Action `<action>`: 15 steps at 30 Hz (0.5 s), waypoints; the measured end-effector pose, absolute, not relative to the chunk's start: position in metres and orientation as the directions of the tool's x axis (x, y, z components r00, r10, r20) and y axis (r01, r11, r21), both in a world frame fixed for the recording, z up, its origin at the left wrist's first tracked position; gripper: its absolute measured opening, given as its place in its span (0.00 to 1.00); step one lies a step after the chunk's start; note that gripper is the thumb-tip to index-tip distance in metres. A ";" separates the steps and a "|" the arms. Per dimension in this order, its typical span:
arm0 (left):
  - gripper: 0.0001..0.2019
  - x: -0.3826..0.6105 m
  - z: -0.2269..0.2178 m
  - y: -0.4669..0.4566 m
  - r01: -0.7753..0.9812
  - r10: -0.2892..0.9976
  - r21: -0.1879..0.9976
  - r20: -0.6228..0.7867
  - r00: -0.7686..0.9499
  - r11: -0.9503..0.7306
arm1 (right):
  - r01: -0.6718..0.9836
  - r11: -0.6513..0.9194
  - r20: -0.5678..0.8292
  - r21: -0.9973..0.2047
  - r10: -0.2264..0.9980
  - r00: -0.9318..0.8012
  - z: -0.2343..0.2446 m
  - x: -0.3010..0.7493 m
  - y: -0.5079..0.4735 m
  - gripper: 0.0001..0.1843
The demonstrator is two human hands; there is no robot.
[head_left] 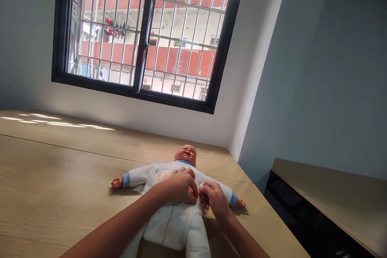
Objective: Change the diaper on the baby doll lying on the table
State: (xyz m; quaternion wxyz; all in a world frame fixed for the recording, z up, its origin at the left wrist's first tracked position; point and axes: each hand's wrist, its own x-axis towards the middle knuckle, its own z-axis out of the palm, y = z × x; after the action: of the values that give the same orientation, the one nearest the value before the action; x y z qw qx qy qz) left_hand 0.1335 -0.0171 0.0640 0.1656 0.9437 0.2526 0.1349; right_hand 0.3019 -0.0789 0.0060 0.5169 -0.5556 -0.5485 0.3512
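Observation:
A baby doll [185,154] lies on its back on the wooden table, arms spread wide. It wears a white outfit [171,225] with blue cuffs and a blue collar. Over its chest, my left hand [184,185] pinches at the right edge of the outfit with bent fingers. Close beside it, my right hand [212,195] is closed at the same edge, near the doll's side. Between the two sets of fingertips, the exact bit of fabric or fastener is too small to make out.
The wooden table [60,177] reaches to the wall, with a seam across it and sunlight patches at the far left. A barred window [142,36] is above. Past the table's right edge, a dark gap separates it from another wooden surface [335,193].

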 end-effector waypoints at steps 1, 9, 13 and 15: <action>0.08 0.134 0.065 -0.019 0.448 0.534 0.375 0.164 0.830 -0.812 | 0.244 0.139 0.179 -0.960 0.972 0.152 0.006 0.298 -0.079 0.12; 0.08 0.139 0.058 -0.015 0.472 0.543 0.321 0.183 0.819 -0.821 | 0.490 0.305 0.388 -0.816 0.919 0.074 0.013 0.279 -0.078 0.10; 0.14 0.138 0.059 -0.012 0.471 0.542 0.307 0.211 0.813 -0.827 | 0.500 0.377 0.421 -0.779 0.907 -0.029 0.017 0.276 -0.081 0.09; 0.15 0.131 0.068 -0.016 0.464 0.529 0.293 0.210 0.822 -0.836 | 0.527 0.421 0.460 -0.738 0.886 -0.063 0.018 0.277 -0.084 0.09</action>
State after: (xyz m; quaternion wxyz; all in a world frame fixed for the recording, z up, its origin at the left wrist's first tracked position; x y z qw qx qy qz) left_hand 0.1311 -0.0165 0.0684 0.1151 0.9475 0.2621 0.1428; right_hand 0.2774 -0.0841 0.0176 0.4649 -0.5023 -0.7032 0.1926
